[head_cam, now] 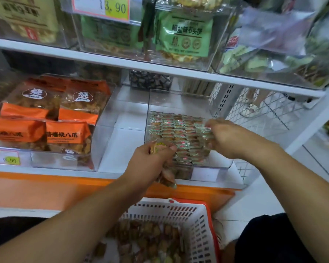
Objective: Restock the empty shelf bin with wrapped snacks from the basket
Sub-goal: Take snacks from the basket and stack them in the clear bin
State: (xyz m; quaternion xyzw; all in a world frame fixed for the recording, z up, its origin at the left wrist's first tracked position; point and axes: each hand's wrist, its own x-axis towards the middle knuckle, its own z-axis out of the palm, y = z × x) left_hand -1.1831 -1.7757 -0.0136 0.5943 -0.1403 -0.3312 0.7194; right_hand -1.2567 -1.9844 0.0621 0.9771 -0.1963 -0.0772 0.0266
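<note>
Ahead of my right hand [228,138] the clear bin [213,168] stands open on top, its back half bare beyond the rows of wrapped snacks [179,137]. Above my hands the upper shelf board [160,70] caps the reach. Left of my left hand [150,160] runs a bare strip of shelf, then the wall of the orange-packet bin [101,130]. Below my wrists the basket [179,211] rim and the orange shelf edge [46,188] crowd the way back.

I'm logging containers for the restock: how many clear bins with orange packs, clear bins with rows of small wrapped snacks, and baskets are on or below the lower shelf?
Clear bin with orange packs: 1
Clear bin with rows of small wrapped snacks: 1
Basket: 1
Total: 3
</note>
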